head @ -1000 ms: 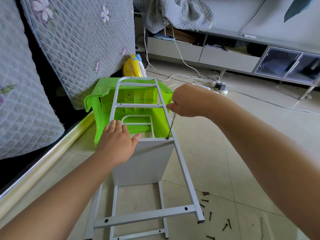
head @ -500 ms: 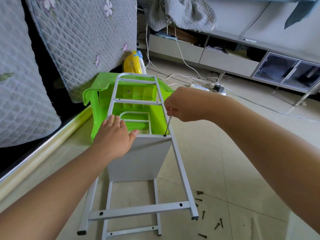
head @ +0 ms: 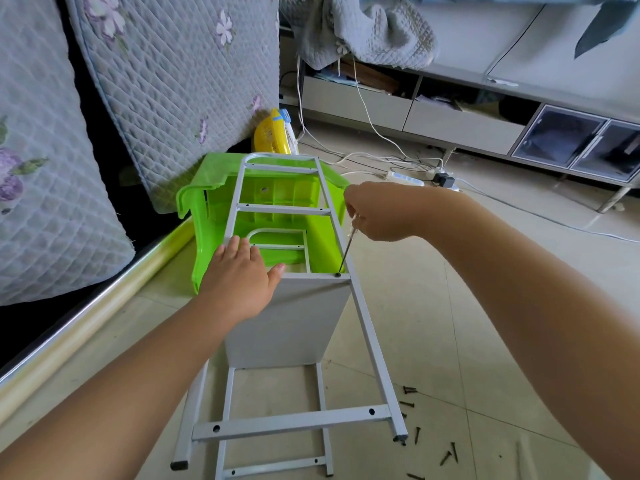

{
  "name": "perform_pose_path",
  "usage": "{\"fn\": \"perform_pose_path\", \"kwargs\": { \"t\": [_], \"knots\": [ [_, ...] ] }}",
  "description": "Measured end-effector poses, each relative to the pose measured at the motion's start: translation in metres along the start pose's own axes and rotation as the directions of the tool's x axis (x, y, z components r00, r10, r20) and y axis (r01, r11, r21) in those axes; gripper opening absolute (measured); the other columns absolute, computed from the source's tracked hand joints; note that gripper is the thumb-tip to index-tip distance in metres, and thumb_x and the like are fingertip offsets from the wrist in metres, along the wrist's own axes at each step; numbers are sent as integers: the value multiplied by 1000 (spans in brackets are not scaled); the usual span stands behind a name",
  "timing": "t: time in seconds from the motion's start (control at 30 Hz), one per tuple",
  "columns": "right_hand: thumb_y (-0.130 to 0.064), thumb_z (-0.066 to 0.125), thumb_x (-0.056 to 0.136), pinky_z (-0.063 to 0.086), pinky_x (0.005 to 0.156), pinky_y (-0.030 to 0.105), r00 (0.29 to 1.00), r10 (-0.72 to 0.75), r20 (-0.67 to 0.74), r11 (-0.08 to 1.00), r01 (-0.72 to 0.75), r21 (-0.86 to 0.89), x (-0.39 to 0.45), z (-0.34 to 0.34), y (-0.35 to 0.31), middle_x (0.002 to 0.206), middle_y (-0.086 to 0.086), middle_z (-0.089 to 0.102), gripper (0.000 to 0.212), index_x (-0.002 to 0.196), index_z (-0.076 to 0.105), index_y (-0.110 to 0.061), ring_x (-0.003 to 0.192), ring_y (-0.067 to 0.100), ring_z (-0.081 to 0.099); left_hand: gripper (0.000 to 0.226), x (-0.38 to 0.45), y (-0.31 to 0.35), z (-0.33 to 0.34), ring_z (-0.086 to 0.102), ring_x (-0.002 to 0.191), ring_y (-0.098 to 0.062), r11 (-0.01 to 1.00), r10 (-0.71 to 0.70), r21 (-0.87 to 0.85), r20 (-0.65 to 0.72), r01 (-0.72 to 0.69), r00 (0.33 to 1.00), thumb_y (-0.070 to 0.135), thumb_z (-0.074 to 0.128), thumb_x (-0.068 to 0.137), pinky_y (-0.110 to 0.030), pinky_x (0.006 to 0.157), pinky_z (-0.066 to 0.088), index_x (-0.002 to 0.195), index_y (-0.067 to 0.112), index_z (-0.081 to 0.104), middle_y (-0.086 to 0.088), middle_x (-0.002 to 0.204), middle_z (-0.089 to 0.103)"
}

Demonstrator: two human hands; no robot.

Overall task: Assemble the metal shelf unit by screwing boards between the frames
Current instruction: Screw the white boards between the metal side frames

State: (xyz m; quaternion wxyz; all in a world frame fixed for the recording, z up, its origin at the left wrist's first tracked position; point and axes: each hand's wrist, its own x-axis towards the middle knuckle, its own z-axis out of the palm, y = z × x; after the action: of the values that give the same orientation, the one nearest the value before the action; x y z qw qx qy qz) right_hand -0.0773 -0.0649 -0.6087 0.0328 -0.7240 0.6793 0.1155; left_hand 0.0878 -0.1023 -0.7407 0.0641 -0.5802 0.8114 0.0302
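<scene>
- Upper metal frame (head: 367, 327) is laid tilted, far end propped on a green plastic stool (head: 207, 216), near end low over the tiled floor (head: 433, 306).
- Second frame (head: 228, 393) is seen underneath, flat on the floor; its feet show at the bottom of the view.
- Grey board (head: 294, 323) is stood on edge between the two frames, top edge up against a crossbar of the upper frame.
- Left hand (head: 239, 278) is laid flat on the top left of the board and crossbar, fingers straight and together, thumb spread along the board edge. Nothing is gripped.
- Right hand (head: 377, 213) is curled around the handle of a screwdriver (head: 346, 251); handle mostly hidden by the fingers.
- Screwdriver shaft is angled down and left, tip seated at a hole in the right end of the crossbar, at the board's top right corner. Screw head there cannot be made out.
- Open holes are visible in the near crossbar (head: 294, 420) of the upper frame, one at each end.
- Loose dark screws (head: 446, 457) are scattered on the floor just right of the near frame feet.
- Quilted floral mattresses (head: 173, 81) are leaned at left; a low cabinet (head: 467, 126) with cables and a power strip (head: 405, 180) is set behind.
</scene>
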Motion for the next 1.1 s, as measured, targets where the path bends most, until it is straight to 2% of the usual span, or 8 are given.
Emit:
{"fn": "perform_pose_path", "kwargs": {
  "t": [0.3,0.47,0.53,0.6,0.7,0.8,1.0,1.1],
  "knots": [
    [-25,52,92,34,73,25,989,-107,-100,987,94,-130,-3,-5,-4,110,8,61,26,108,61,-7,106,25,54,68,3,2,1,4,144,-25,1000,2,3,-14,-2,1000,47,12,98,-37,116,5,146,-1,17,-16,155,10],
    [-12,48,91,34,38,20,995,89,-53,994,-92,-61,4,-9,-9,46,3,48,33,59,42,-5,56,21,45,67,3,4,0,5,144,-25,1000,10,12,-24,-9,1000,47,12,98,-36,116,6,146,-1,17,-16,155,11],
    [-9,45,92,28,27,14,991,130,-43,991,-132,-28,4,-10,-10,55,2,39,36,58,34,-8,48,13,34,67,2,3,0,5,145,-25,1000,10,14,-26,-10,1000,47,12,98,-36,116,6,146,0,17,-16,155,11],
    [-10,45,92,35,40,18,991,128,-44,990,-130,-49,1,-6,-9,63,3,40,31,62,39,-5,52,15,41,66,1,3,0,5,145,-25,1000,12,19,-25,-12,1000,46,12,98,-35,116,6,146,1,17,-16,155,11],
    [-12,45,93,40,70,26,998,51,-25,979,-55,-197,-7,2,-10,92,9,56,17,96,57,-1,92,27,57,66,1,2,1,5,145,-24,1000,9,9,-18,-9,1000,46,11,99,-36,116,6,146,1,17,-14,155,11],
    [-12,43,94,39,72,29,998,-58,13,944,59,-324,-11,5,-10,112,9,57,24,114,54,-4,101,27,56,65,3,0,1,5,145,-23,1000,5,-9,-14,-5,1000,46,11,99,-36,116,5,147,2,16,-13,156,11],
    [-12,45,94,39,59,28,965,-262,26,845,242,-477,-7,2,-12,82,4,50,21,111,56,-7,81,25,52,64,2,0,1,4,145,-22,1000,8,0,-14,-8,1000,45,10,99,-36,116,5,147,3,16,-12,156,10],
    [-17,46,94,39,66,28,962,-273,16,860,252,-444,-6,-1,-15,91,7,56,21,108,59,-8,80,24,48,65,3,1,1,4,145,-22,1000,2,-2,-7,-2,1000,45,10,99,-36,116,5,147,3,15,-12,156,9]
  ]
}}
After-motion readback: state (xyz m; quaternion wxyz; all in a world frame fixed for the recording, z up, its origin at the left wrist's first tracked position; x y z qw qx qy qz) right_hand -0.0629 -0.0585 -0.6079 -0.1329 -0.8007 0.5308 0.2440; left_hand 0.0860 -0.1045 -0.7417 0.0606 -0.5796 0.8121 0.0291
